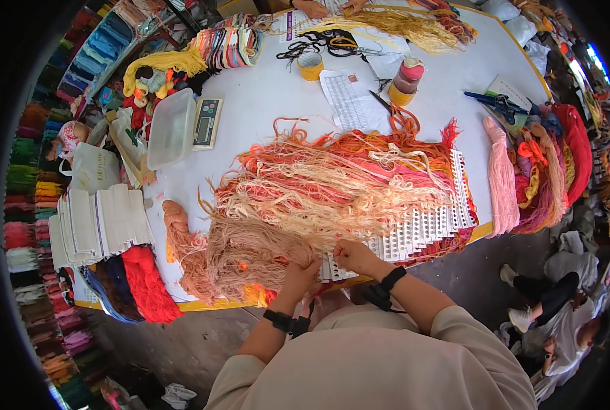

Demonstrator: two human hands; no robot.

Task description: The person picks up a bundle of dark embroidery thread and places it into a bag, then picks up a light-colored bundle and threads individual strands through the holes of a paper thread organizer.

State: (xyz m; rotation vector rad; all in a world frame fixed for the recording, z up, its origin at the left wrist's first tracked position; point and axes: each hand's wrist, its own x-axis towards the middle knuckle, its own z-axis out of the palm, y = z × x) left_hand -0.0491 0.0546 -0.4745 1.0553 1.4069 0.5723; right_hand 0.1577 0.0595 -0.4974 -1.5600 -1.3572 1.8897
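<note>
My left hand (301,276) is closed at the near table edge, its fingers on the right end of a beige-brown yarn bundle (247,256). Just right of it, my right hand (356,258) is closed in a pinch beside the white punched cards (425,232); whatever lies between those fingertips is too small to make out. The cards overlap in a row, with rows of holes along their near ends. Cream, peach and red threads (332,188) spread across them, hiding most of the cards. A salmon-brown hank (176,229) lies left of the beige-brown bundle.
At left are stacked white cards (103,225), a red hank (144,283), a clear plastic tub (171,130) and a scale (207,124). Beyond stand a thread cone (408,76) and tape roll (310,66). Blue-handled scissors (500,104) lie right; another person's hands (312,8) work opposite.
</note>
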